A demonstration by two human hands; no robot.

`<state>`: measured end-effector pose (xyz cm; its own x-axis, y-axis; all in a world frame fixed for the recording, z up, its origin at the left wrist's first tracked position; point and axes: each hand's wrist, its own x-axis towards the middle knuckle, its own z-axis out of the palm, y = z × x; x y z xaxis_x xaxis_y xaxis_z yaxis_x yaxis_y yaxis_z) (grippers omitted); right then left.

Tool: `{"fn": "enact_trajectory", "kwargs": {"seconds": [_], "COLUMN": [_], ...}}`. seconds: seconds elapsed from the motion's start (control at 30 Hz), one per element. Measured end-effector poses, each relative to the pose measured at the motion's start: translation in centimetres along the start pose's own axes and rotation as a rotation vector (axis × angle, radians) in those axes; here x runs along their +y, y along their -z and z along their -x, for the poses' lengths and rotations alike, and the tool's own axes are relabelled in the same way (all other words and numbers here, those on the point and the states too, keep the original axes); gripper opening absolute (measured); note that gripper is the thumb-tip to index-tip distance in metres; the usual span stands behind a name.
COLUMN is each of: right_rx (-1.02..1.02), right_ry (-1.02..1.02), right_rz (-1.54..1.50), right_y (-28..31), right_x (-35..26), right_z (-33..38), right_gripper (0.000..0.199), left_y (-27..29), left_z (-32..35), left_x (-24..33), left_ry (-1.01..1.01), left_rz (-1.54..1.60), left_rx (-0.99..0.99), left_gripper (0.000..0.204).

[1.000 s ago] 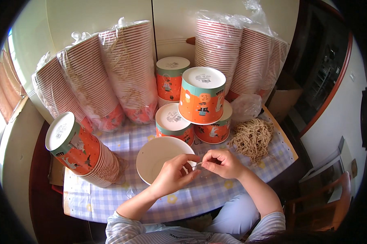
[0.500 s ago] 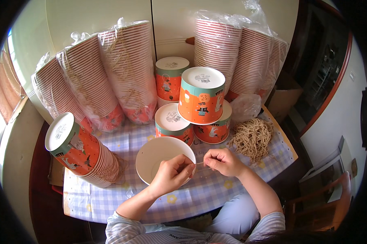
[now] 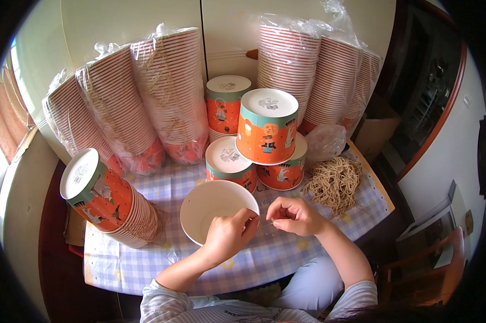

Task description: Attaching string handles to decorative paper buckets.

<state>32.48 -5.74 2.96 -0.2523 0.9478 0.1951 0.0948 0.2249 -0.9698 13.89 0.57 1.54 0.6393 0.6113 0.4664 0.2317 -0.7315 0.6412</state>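
An open white paper bucket (image 3: 197, 215) stands mouth up in front of me, its pale inside showing. My left hand (image 3: 229, 235) is closed at its right rim, fingers curled together and covering part of the opening. Just to the right, my right hand (image 3: 296, 216) is raised over the cloth with thumb and fingers curled into a pinch. A faint thin line shows in the small gap between the hands; what each hand pinches is too small to make out. Beyond the right hand lies a heap of tan cord (image 3: 335, 184).
Upturned orange-and-green paper buckets (image 3: 267, 132) are piled behind the open one. At left leans a nested bucket stack (image 3: 111, 202). Tall plastic-wrapped stacks (image 3: 170, 91) line the back wall on both sides. A crumpled clear bag (image 3: 326, 141) sits beside the cord, on the checked tablecloth (image 3: 194, 272).
My hands have parted slightly. The left hand has rolled over, its knuckles now turned up, and the right hand's fingers have drawn back and curled. The cord seen between them is now barely visible.
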Motion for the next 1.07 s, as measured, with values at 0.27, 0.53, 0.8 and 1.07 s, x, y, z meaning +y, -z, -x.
{"fn": "enact_trajectory", "kwargs": {"seconds": [0.27, 0.53, 0.8, 1.07], "right_rx": [-0.028, 0.080, 0.194, 0.215], "right_ry": [0.111, 0.263, 0.327, 0.293], "right_rz": [-0.063, 0.369, 0.697, 0.755], "right_y": [-0.2, -0.7, -1.8, -2.1], "right_x": [0.5, -0.3, 0.3, 0.3], "right_z": [-0.2, -0.5, -0.8, -0.9], "right_gripper": [0.010, 0.005, 0.014, 0.013], "left_y": [0.5, 1.3, 2.2, 2.1], "left_z": [-0.3, -0.5, -1.1, -1.2], "left_x": [0.4, -0.2, -0.8, -1.2], "left_ry": [0.040, 0.146, 0.148, 0.124], "left_rz": [0.324, 0.390, 0.388, 0.394], "left_rx": [-0.171, -0.223, -0.229, -0.221], "left_gripper": [0.010, 0.012, 0.011, 0.010]}}
